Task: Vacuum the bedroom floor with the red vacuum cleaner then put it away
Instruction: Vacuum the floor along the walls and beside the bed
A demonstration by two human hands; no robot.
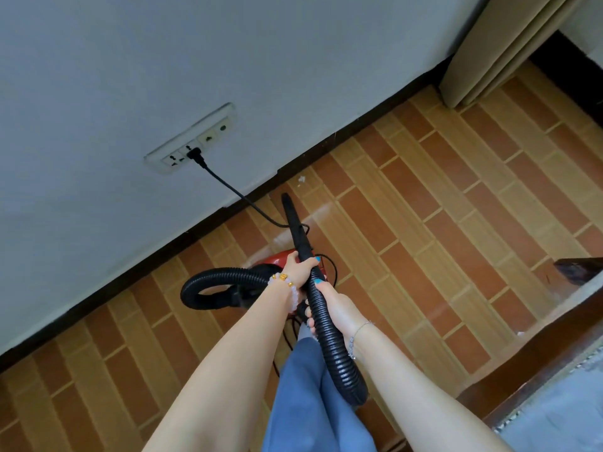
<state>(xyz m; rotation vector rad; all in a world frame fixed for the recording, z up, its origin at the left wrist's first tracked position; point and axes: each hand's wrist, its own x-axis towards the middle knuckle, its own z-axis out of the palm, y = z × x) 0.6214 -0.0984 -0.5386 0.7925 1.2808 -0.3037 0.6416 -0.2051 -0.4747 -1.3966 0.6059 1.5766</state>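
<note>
Near the baseboard (261, 190), both my left hand (298, 267) and right hand (329, 296) grip the black hose (326, 324), nozzle (292, 216) aimed floorward, vacuuming underway, next sweep toward the white scrap (301, 179).

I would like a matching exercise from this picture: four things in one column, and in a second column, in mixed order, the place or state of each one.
Things:
1. plug
2. nozzle
3. curtain
4. beaded bracelet

Places or states:
A. hangs down at the upper right, reaching the floor
B. sits in the wall socket
C. worn on the left wrist
D. black, points toward the skirting board, gripped in the left hand

Pairs: 1-B, 2-D, 3-A, 4-C
</note>
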